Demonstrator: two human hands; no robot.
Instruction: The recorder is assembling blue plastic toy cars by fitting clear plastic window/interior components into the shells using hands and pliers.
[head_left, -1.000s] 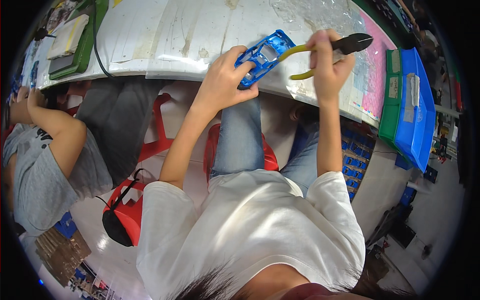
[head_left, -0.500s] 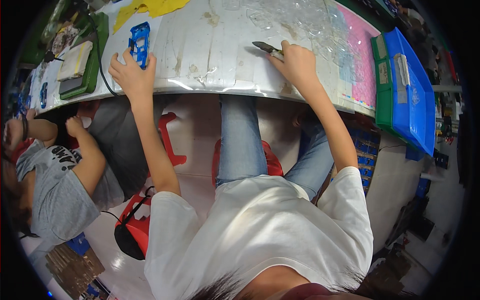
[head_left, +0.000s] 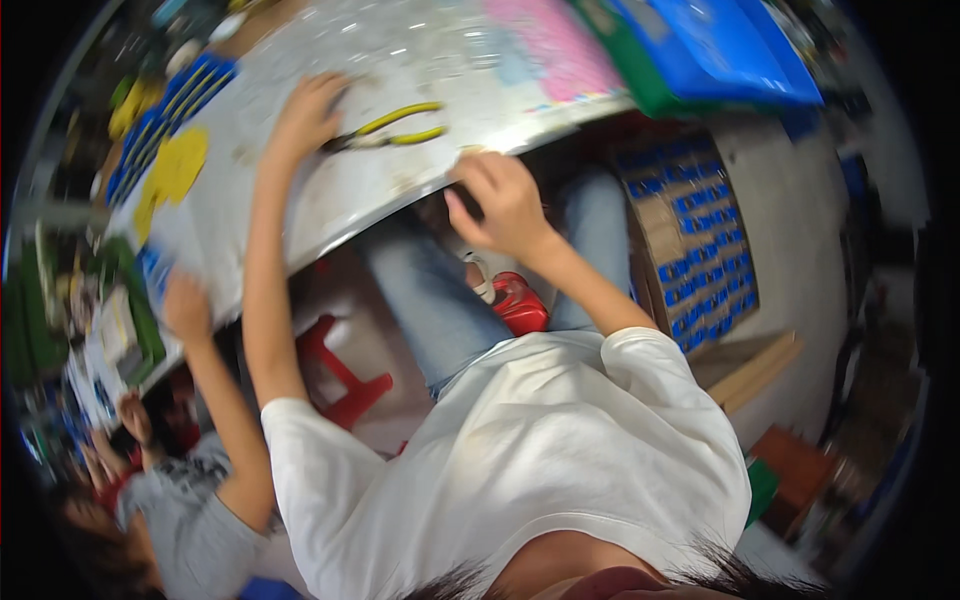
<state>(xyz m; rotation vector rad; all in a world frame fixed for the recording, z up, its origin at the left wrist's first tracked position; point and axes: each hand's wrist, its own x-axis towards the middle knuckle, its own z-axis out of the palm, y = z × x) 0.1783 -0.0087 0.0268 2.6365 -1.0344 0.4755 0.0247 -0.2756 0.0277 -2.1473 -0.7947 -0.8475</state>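
Now, a pair of yellow-handled pliers [head_left: 400,113] lies on a white worktable [head_left: 330,205], handles spread and free of any grip there. The worker's left hand [head_left: 308,118] rests just beside the pliers' head; blur hides its fingertips, so whether it touches the tool or holds anything cannot be told. Nearer the worker than the pliers, at the table's edge, the right hand [head_left: 500,205] hangs loosely curled, a wide gap between thumb and fingers, with nothing seen in it. Well to the left of the pliers, a blurred blue piece [head_left: 155,268] lies by a co-worker's hand [head_left: 188,310], out of the worker's reach for grip. Low to the right of the pliers, a carton [head_left: 665,225] holds rows of small blue parts. As things lie, no piece appears under the pliers; which parts are finished, and how many remain, cannot be judged. Beyond the pliers lies a pink sheet [head_left: 550,50].
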